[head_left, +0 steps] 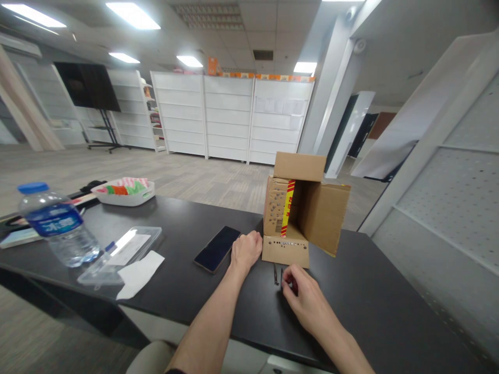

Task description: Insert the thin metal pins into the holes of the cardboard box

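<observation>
An open cardboard box [290,208] lies on its side on the dark table, its opening towards me and its flaps spread. Small round marks, perhaps screw heads or holes, dot its left and lower flaps. My left hand [246,252] rests closed on the table between the phone [218,248] and the box; its curled fingers hide whatever may be inside. In front of the lower flap lie thin dark screws or nails [276,274]. Just right of them my right hand [302,291] is pinched at the tabletop, with a thin dark sliver by its fingertips, too small to name.
To the left stand a water bottle [58,226], a clear plastic case [134,246] and a white paper piece [140,274]. A white basket [123,193] with colourful packets sits at the table's far edge. A sloping white panel [440,208] is on the right.
</observation>
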`<state>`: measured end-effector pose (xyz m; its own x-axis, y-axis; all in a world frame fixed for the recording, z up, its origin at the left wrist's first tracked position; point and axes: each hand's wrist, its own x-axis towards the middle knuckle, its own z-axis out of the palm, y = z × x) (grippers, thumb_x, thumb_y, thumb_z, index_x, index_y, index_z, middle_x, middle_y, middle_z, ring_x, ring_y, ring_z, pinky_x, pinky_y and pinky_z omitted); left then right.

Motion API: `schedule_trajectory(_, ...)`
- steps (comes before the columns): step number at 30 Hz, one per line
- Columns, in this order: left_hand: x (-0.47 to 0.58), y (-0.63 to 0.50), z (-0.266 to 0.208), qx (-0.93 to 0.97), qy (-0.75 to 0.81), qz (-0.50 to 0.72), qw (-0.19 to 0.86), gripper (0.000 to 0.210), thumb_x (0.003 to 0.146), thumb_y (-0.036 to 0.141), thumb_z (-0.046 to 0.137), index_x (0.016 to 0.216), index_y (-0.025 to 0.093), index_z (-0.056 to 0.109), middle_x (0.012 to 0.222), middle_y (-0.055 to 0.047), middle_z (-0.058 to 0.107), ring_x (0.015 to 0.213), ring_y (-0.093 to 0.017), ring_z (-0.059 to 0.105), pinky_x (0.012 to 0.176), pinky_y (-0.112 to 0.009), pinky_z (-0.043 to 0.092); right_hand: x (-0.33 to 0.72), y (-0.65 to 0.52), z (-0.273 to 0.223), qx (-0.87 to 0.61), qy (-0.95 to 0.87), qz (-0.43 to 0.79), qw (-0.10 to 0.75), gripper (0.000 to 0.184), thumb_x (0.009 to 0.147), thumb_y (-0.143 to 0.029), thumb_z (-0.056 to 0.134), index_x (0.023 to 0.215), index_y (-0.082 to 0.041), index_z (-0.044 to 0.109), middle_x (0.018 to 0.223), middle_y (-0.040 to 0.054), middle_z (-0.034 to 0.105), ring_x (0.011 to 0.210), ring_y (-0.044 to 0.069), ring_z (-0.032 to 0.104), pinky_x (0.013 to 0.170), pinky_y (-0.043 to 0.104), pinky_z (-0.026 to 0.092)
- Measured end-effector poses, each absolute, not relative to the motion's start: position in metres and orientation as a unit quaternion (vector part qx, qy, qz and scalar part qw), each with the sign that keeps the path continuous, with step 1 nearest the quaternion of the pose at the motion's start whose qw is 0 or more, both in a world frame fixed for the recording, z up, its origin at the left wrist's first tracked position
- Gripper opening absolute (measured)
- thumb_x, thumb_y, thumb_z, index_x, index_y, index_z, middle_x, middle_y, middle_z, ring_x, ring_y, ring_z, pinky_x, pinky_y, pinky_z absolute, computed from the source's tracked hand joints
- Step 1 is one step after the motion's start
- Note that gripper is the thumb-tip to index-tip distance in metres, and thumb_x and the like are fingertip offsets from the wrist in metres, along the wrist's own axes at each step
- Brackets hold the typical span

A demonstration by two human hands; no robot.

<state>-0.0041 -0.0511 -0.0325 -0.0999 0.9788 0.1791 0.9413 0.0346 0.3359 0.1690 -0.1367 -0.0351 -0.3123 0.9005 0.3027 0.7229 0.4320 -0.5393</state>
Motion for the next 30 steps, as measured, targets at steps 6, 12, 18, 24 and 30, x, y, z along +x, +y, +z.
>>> schedule_trajectory(6,-0.004,-0.052,-0.031,0.669,0.718,0.185,0.046,0.045,0.094,0.039,0.023,0.091,0.020,0.064,0.089,-0.012,0.069,0.086,-0.023,0.066,0.070,-0.029,0.043,0.168,-0.141,-0.039,-0.504,-0.801,0.162,0.279,0.011,0.084,-0.015,0.043,0.079,-0.022,0.050,0.081,0.0017,0.055,0.073,0.016,0.053,0.065,0.026,0.041)
schedule_trajectory(12,-0.004,-0.052,-0.029,0.669,0.717,0.186,0.056,0.045,0.094,0.039,0.023,0.090,0.020,0.064,0.091,-0.013,0.069,0.087,-0.023,0.066,0.072,-0.030,0.043,0.169,-0.142,-0.044,-0.496,-0.811,0.156,0.268,0.013,0.086,-0.015,0.042,0.083,-0.022,0.052,0.087,0.0032,0.056,0.078,0.018,0.053,0.070,0.029,0.042)
schedule_trajectory(18,-0.004,-0.052,-0.031,0.673,0.715,0.185,0.045,0.046,0.094,0.039,0.022,0.090,0.020,0.064,0.090,-0.013,0.069,0.086,-0.023,0.066,0.071,-0.030,0.043,0.168,-0.141,-0.045,-0.491,-0.817,0.147,0.263,0.015,0.086,-0.012,0.043,0.085,-0.021,0.054,0.088,0.0028,0.057,0.081,0.018,0.053,0.072,0.029,0.041)
schedule_trajectory(24,-0.005,-0.049,-0.035,0.678,0.711,0.183,0.033,0.047,0.095,0.039,0.021,0.091,0.020,0.064,0.088,-0.012,0.069,0.086,-0.022,0.066,0.072,-0.029,0.043,0.167,-0.139,-0.045,-0.490,-0.817,0.148,0.265,0.016,0.086,-0.011,0.042,0.087,-0.021,0.055,0.088,0.0032,0.057,0.081,0.018,0.052,0.073,0.030,0.041)
schedule_trajectory(30,-0.005,-0.050,-0.033,0.676,0.712,0.184,0.038,0.045,0.094,0.039,0.023,0.090,0.021,0.064,0.088,-0.012,0.069,0.086,-0.023,0.066,0.070,-0.028,0.043,0.167,-0.140,-0.047,-0.493,-0.812,0.155,0.271,0.015,0.087,-0.014,0.040,0.088,-0.021,0.054,0.090,0.0046,0.057,0.081,0.019,0.052,0.073,0.031,0.042)
